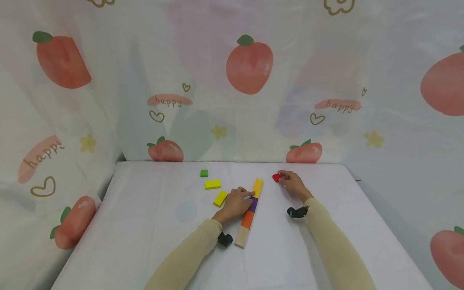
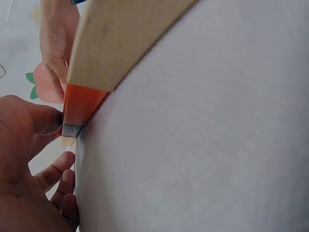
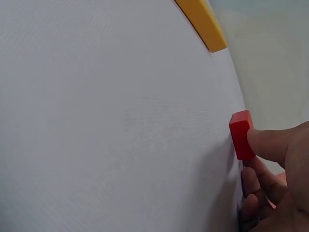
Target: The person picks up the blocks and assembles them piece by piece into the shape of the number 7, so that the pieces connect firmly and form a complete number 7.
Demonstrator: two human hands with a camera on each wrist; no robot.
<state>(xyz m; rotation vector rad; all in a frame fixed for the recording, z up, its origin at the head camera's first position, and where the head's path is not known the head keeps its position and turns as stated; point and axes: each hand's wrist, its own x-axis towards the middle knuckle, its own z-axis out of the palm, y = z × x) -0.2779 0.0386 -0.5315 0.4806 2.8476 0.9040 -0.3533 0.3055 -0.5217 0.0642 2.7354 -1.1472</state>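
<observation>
Toward the far edge of the white cloth-covered tabletop [image 1: 141, 201], right of its middle, your right hand [image 1: 294, 186] pinches a small red rectangular block [image 3: 241, 135] with its thumb against one face. Whether that block rests on the cloth or is slightly raised cannot be confirmed.

Left of it, apart, a straight row of blocks slants away toward the far edge. Order, near to far: plain wood-grained block [image 1: 241, 237], orange rectangular block [image 1: 248, 220], purple rectangular block [image 1: 253, 205], amber-yellow rectangular block [image 1: 257, 186]. Your left hand [image 1: 235, 204] lies along the row's left side, index finger extended, thumb at the purple block; no pinch observed.

Outside the row, farther left: one small green block [image 1: 204, 173] nearest the far edge, and two bright yellow rectangular blocks [image 1: 212, 185], the nearer just beside your left hand.

Step in hand, as judged: you steady the row while taking hold of the red block. The next move calls for a firm pinch and light left-hand contact, so the row stays straight.
</observation>
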